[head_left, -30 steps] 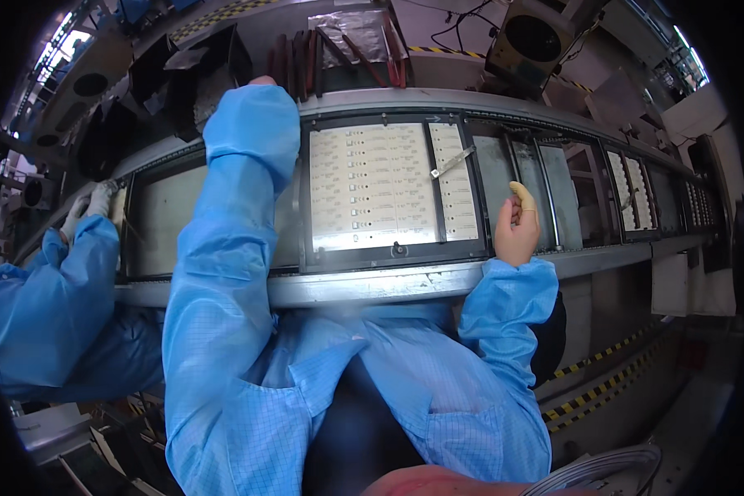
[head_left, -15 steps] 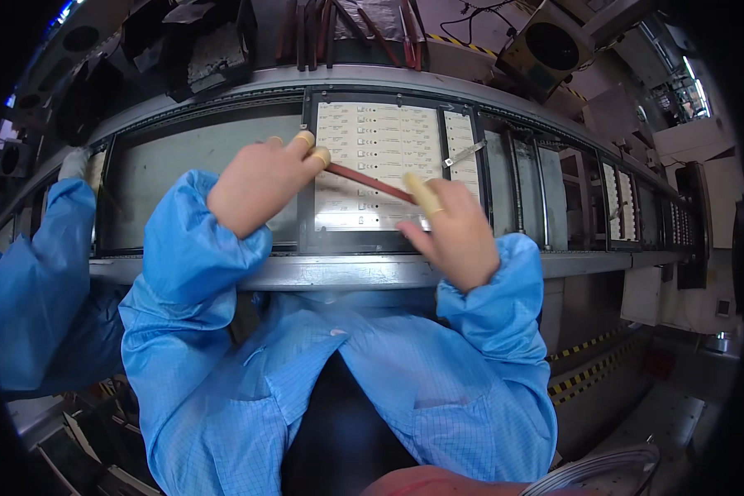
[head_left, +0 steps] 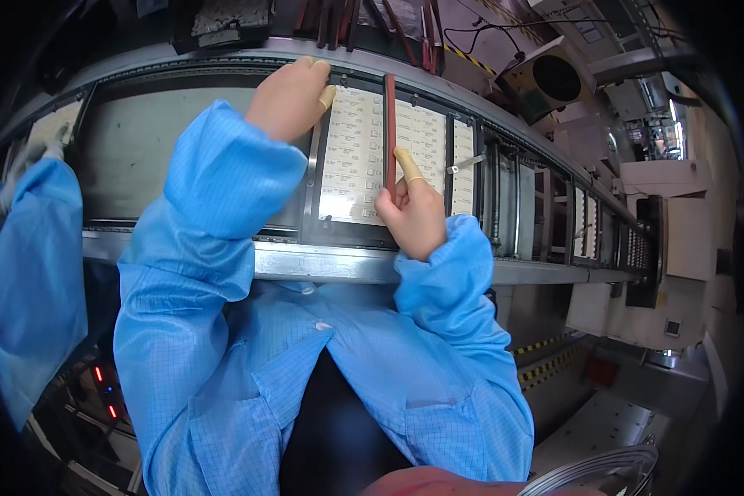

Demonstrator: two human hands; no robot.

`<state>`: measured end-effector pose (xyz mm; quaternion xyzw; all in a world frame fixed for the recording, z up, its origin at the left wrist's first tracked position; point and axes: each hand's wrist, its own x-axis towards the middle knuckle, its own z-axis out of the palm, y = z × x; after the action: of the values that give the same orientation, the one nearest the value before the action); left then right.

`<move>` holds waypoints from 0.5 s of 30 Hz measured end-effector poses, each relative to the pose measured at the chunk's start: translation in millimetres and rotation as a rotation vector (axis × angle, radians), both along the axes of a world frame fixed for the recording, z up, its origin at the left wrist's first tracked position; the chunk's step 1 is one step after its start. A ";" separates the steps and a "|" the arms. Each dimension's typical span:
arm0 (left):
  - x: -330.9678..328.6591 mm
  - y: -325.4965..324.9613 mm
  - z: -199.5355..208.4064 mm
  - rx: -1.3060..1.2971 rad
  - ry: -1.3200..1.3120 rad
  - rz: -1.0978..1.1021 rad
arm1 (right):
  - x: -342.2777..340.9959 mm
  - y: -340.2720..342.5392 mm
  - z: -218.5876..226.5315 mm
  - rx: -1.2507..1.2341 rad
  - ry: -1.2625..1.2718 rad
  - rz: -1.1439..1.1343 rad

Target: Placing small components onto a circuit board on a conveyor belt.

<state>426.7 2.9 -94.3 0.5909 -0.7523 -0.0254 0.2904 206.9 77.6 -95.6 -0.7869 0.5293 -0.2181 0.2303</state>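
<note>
A flat sheet of white printed label-like pieces in rows (head_left: pixel 351 157) lies in a dark-framed carrier (head_left: pixel 312 186) on the rail line. My right hand (head_left: pixel 415 217) closes on the lower end of a slim reddish-brown bar (head_left: pixel 390 124), a yellow finger cot on its extended index finger. The bar lies lengthwise over the sheet, its far end reaching the carrier's far edge. My left hand (head_left: pixel 291 101) is curled at the carrier's far left corner, with finger cots on its fingertips. What its fingers pinch there, if anything, is hidden.
A metal rail (head_left: pixel 331 263) runs along the near side. A small metal clip (head_left: pixel 465 164) crosses the carrier's right bar. Several dark and reddish bars (head_left: pixel 335 25) lie beyond the line. At the left, another person's gloved hand (head_left: pixel 29 161) reaches over the line. A boxy fan unit (head_left: pixel 554 78) stands far right.
The bar has swung from slanting between both hands to lying lengthwise over the sheet, in my right hand alone. My left hand has let go of it and moved to the far corner.
</note>
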 end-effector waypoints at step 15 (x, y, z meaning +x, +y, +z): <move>10.7 -17.9 -32.8 0.442 0.297 0.021 | 18.3 0.8 -23.8 0.011 0.018 -0.161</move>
<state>437.4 -15.0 -127.1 0.6374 -0.6715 -0.2724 0.2619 225.2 78.4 -119.5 -0.7424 0.5941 -0.2261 0.2117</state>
